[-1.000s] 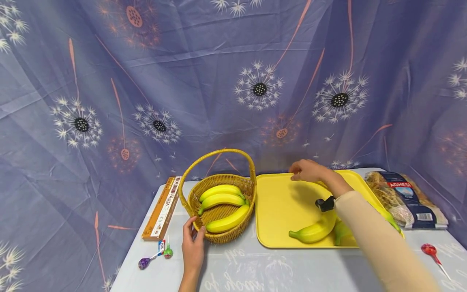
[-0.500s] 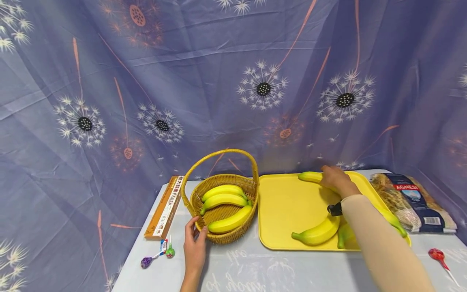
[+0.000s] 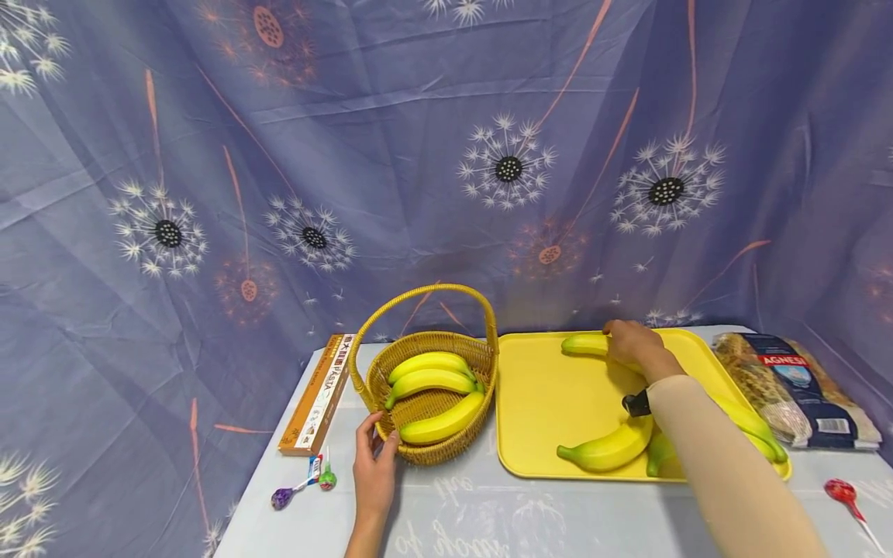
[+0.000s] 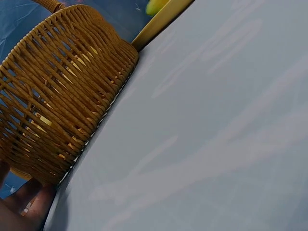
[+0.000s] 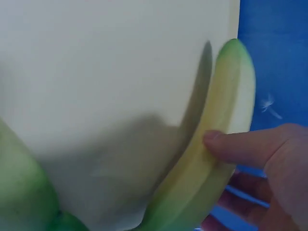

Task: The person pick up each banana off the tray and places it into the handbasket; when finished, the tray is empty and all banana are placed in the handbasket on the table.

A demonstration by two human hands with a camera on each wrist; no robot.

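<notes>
Dandelion-print curtain (image 3: 405,155) behind, pale bench (image 3: 516,515) below. Delta: right grip (image 3: 638,349) was hovering over the tray (image 3: 537,403)'s far edge a second ago; now thumb and fingers pinch a banana (image 5: 226,110) there, spread just its thickness. So I'd call the grasp made, carry not started; can't tell if it's lifted. Banana: yellow, gently curved, green tip left of the grip, rest partly covered. Other bananas (image 3: 607,449) lie nearer the person than that grip. Basket (image 3: 446,453) with three bananas (image 3: 429,380) sits left; left grip (image 3: 374,473), part-curled, holds its near side.
</notes>
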